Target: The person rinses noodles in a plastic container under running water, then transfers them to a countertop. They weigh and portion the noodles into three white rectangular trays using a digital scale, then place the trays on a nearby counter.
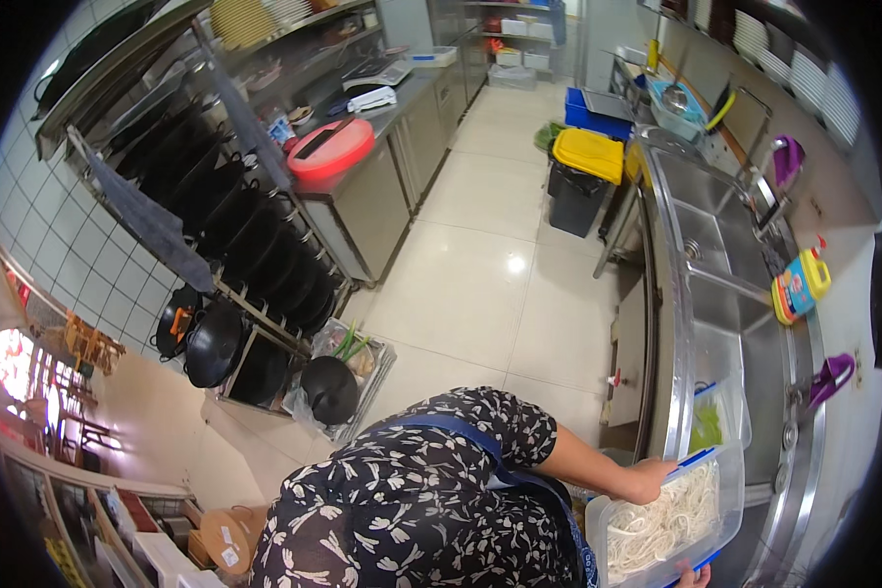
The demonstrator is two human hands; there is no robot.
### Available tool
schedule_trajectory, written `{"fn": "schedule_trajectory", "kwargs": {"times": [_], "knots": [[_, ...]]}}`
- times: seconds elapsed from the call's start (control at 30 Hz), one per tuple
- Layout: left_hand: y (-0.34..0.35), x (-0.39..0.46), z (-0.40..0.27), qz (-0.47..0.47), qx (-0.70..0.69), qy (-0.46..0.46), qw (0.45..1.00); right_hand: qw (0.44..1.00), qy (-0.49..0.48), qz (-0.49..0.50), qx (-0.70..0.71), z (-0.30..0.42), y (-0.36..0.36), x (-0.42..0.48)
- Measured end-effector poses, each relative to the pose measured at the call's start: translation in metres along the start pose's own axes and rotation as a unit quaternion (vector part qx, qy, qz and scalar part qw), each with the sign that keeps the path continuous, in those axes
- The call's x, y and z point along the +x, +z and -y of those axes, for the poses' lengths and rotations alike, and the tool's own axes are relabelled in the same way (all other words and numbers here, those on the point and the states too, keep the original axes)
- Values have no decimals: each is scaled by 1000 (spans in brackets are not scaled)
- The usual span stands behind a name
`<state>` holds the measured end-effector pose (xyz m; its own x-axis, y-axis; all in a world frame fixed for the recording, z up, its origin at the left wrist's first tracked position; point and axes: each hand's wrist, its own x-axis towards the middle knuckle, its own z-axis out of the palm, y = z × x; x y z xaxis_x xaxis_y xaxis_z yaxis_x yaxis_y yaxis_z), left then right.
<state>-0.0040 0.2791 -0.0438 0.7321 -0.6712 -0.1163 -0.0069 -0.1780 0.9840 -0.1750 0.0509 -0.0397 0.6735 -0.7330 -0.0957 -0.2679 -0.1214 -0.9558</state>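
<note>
A clear plastic container (pixel 731 481) with blue edge clips, filled with pale, thin noodle-like strands (pixel 661 525), tilts at the lower right beside the sink. My left hand (pixel 650 480) grips its upper edge, with the fingers partly hidden. Only the fingers of my right hand (pixel 694 576) show at its lower edge, by a blue clip; the rest is cut off by the picture's rim. Just above lies another clear container (pixel 742 419) with something leafy and light green (pixel 705 426) inside, partly covered by the first. My patterned black sleeve and blue apron strap fill the bottom middle.
A steel sink (pixel 742 345) runs along the right, with a yellow-and-blue detergent bottle (pixel 801 287) on its ledge. Farther off stands a bin with a yellow lid (pixel 588 153). Black woks (pixel 257 250) fill a rack at left; a crate (pixel 375 389) sits on the floor beside it.
</note>
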Motion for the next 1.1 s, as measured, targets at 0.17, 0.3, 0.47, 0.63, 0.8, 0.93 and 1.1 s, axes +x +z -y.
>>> {"fn": "schedule_trajectory", "kwargs": {"times": [0.17, 0.3, 0.47, 0.63, 0.8, 0.93, 1.1], "knots": [[-72, -28, -7, -57, -31, -24, 998, 991, -103, 59, -64, -1, 35, 48], [-132, -47, 5, -146, -101, 35, 983, 976, -143, 144, -73, 46, 110, 57], [-214, -76, -9, -197, -183, 29, 963, 968, -130, 215, -13, 116, 209, 56], [-284, -101, 1, -307, -268, 35, 913, 924, 13, 365, 114, 175, 251, 98], [-357, -108, 12, -422, -252, 31, 870, 888, -319, 21, -331, 92, 257, 269], [-418, -111, 29, -525, -235, 32, 817, 962, -246, 75, -88, 125, 326, 301], [-496, -104, 48, -621, -235, -11, 747, 894, -371, 71, -242, 141, 443, 373]]}}
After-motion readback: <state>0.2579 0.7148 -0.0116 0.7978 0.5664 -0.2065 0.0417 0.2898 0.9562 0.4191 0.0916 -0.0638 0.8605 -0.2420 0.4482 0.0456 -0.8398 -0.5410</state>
